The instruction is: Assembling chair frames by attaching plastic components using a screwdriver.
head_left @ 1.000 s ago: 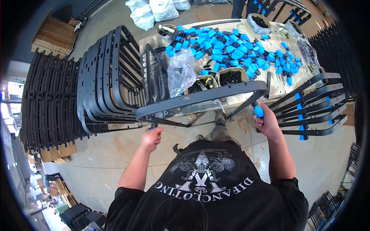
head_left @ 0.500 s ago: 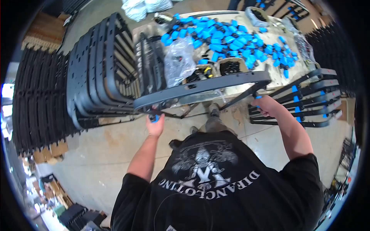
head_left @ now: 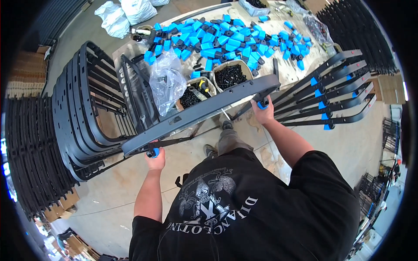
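Note:
A black metal frame point(head_left: 202, 108) with rounded ends is held up in front of me at the near edge of the table, its right end farther out than its left. My left hand point(head_left: 155, 162) is closed round its left side, by a small blue-and-black plastic piece point(head_left: 153, 152). My right hand point(head_left: 264, 114) grips the right side beside a similar blue piece point(head_left: 262, 104). Fingers of both hands are partly hidden by the frame. Just beyond it stand an open box of black screws point(head_left: 230, 76) and a box with a yellow-handled tool point(head_left: 203, 85).
Many blue-and-black plastic pieces point(head_left: 222, 41) lie heaped on the table point(head_left: 278, 71), near a clear plastic bag point(head_left: 166, 82). Black frames point(head_left: 76, 104) stand stacked at left; other frames point(head_left: 324, 98) with blue pieces stand at right. White sacks point(head_left: 115, 19) sit on the floor behind.
The held frame has tilted more, its left end coming nearer me and its right end going farther out. The whole view has shifted, with table and stacks now farther left.

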Motion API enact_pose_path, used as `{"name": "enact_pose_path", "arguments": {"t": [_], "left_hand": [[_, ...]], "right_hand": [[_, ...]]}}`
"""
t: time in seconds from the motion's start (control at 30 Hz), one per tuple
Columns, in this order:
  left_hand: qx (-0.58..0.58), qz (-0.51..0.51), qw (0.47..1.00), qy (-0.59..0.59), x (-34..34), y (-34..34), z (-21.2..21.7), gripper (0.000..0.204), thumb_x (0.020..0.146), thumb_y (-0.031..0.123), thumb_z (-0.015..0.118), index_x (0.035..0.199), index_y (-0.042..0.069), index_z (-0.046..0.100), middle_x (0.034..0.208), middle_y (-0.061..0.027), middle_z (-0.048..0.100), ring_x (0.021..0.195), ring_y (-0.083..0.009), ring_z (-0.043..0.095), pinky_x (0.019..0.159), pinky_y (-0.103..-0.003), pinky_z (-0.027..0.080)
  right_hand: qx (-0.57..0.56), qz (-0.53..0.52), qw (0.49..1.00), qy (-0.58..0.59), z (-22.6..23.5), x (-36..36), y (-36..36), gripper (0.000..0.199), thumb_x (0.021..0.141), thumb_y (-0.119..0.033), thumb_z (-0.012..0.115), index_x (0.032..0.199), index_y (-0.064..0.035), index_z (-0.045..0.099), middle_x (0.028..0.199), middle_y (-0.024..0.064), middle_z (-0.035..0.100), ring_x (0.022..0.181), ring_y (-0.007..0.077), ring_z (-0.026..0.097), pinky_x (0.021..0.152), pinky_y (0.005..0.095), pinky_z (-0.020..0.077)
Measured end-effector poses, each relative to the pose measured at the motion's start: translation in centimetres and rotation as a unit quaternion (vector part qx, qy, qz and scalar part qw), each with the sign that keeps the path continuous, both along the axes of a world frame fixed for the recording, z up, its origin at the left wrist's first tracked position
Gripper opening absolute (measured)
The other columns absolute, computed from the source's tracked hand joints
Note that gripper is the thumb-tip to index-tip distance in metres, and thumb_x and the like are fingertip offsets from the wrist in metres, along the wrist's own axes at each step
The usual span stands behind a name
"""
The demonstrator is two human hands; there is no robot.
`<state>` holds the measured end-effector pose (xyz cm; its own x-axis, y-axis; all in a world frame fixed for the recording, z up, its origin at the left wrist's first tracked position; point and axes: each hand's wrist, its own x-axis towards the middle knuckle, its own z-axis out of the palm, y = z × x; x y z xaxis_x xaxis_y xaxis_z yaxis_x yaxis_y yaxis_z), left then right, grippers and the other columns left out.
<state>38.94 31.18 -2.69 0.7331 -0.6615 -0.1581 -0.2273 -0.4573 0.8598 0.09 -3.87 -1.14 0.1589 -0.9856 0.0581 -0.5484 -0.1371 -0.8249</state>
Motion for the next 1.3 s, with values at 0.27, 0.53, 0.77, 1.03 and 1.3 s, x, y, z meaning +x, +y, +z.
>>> {"name": "enact_pose_path", "arguments": {"t": [0.27,0.53,0.77,1.03,1.3], "left_hand": [[0.047,-0.081,0.989,-0.118,0.4,-0.3,0.1,0.048,0.082,0.001,0.062,0.129,0.002,0.056,0.124,-0.0139,0.066,0.117,-0.025,0.064,0.105,-0.038,0.047],[0.022,-0.039,0.997,-0.057,0.5,0.0,-0.5,0.038,0.082,0.003,0.067,0.119,0.005,0.057,0.111,-0.007,0.065,0.103,-0.0199,0.064,0.096,-0.033,0.049],[-0.026,-0.015,0.999,-0.025,0.7,0.7,-0.6,0.038,0.082,0.008,0.075,0.117,0.005,0.061,0.107,-0.0051,0.067,0.095,-0.017,0.064,0.088,-0.033,0.052],[0.458,-0.257,0.848,-0.066,-1.0,0.5,10.5,0.052,0.086,0.042,0.073,0.118,0.001,0.07,0.109,-0.0198,0.072,0.098,-0.032,0.07,0.089,-0.041,0.054],[-0.031,-0.282,0.934,0.216,-1.8,-5.1,34.7,0.017,0.091,0.007,0.071,0.106,-0.002,0.068,0.093,-0.0061,0.069,0.088,-0.0128,0.067,0.079,-0.028,0.054]], "right_hand": [[0.078,0.133,0.984,-0.09,-1.9,-2.5,-1.6,0.04,0.08,-0.009,0.07,0.12,-0.0063,0.064,0.103,0.0105,0.07,0.098,0.0219,0.068,0.09,0.0367,0.0526],[0.135,0.085,0.986,0.036,5.2,-2.0,-0.4,0.053,0.079,-0.012,0.075,0.129,-0.0016,0.059,0.116,0.0112,0.065,0.109,0.0214,0.062,0.095,0.0346,0.0504],[-0.078,0.124,0.907,-0.395,27.9,3.3,-2.3,0.029,0.097,-0.018,0.058,0.117,0.0023,0.061,0.111,0.0099,0.066,0.109,0.0201,0.061,0.097,0.0354,0.0458],[-0.086,0.4,0.912,-0.023,26.3,25.9,-7.1,0.026,0.088,-0.028,0.073,0.096,-0.0024,0.071,0.087,0.0116,0.073,0.08,0.0204,0.068,0.075,0.0372,0.0547],[-0.033,0.43,0.889,0.154,22.1,27.3,-9.0,0.033,0.081,-0.028,0.068,0.1,-0.001,0.073,0.098,0.0218,0.074,0.094,0.0364,0.071,0.085,0.0448,0.0559]]}}
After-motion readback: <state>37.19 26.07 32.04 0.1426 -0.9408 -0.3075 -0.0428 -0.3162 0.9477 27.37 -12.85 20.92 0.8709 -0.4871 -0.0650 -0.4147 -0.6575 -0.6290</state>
